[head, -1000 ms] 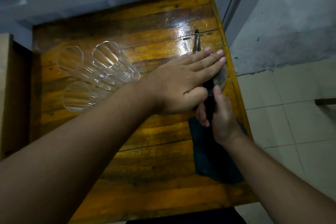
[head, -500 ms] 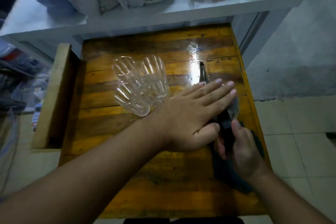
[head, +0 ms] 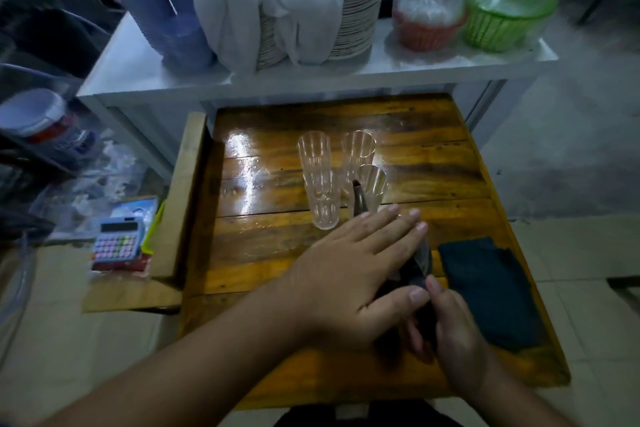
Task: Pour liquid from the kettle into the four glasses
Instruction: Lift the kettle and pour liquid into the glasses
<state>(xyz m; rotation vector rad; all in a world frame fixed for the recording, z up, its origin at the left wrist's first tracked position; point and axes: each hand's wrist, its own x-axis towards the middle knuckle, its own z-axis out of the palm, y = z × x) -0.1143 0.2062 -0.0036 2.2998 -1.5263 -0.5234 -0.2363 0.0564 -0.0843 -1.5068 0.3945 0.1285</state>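
My right hand [head: 453, 333] grips the kettle [head: 420, 258] handle while my left hand [head: 360, 274] lies flat and open on its lid. The spout [head: 358, 199] hangs over the nearest of four clustered glasses [head: 323, 199]. Tipping fast could splash the table [head: 270, 253] or topple them.

Four clear glasses [head: 320, 184], one kettle [head: 420, 260] and one dark cloth [head: 491, 291] on the tabletop [head: 263, 253]. Two hands: left hand [head: 360, 274], right hand [head: 453, 333].
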